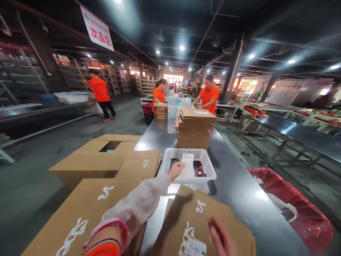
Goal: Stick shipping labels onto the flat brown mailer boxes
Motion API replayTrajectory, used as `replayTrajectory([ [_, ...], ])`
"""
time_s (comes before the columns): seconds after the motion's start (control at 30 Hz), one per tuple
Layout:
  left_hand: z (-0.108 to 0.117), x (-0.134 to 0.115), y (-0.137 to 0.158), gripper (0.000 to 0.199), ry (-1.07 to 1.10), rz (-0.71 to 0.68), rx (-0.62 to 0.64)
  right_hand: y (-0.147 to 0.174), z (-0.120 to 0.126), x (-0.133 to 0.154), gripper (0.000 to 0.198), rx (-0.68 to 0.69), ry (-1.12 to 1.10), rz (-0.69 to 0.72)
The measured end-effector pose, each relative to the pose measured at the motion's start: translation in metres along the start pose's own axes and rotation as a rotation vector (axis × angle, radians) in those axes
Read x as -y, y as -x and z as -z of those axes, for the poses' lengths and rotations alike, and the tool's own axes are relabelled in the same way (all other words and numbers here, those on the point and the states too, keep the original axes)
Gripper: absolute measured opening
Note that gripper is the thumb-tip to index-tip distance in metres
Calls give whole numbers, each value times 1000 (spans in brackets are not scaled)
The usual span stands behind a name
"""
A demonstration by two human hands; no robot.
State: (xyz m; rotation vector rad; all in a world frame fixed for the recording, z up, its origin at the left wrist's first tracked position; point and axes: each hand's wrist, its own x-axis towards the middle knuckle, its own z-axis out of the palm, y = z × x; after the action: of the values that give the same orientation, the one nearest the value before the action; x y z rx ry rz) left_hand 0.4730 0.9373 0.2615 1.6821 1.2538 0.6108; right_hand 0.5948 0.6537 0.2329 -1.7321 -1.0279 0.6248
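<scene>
packet (188, 164): white | basket (199, 154): white | cardboard (204, 222): brown, white-printed | sleeve cover (141, 196): whitish, pink-edged

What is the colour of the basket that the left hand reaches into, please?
The basket is white, as the head view shows.

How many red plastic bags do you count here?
2: one red bag right of the metal table, another lining the dark bin at its far left. More may be hidden.

glare is cast on the metal table (229, 165) by lamps (182, 47) above. at its near end, the right hand (221, 237) is blurred.
</scene>
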Motion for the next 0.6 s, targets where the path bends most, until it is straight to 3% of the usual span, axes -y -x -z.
replayTrajectory([
  [0.1,-33,-5,129,51,151,-70,160,-3,-2,32,72,-80,-183,13],
  [0.2,-60,6,248,54,282,-95,295,33,9,51,64,28,-355,-21],
  [0.27,-65,14,304,52,466,-122,445,69,24,52,55,152,-375,-56],
  [0.33,-61,17,338,52,665,-115,508,106,44,48,51,264,-340,-47],
  [0.43,-50,11,366,45,726,-4,460,150,71,44,44,440,-229,16],
  [0.6,-49,-10,396,26,603,87,755,187,98,56,42,654,44,166],
])
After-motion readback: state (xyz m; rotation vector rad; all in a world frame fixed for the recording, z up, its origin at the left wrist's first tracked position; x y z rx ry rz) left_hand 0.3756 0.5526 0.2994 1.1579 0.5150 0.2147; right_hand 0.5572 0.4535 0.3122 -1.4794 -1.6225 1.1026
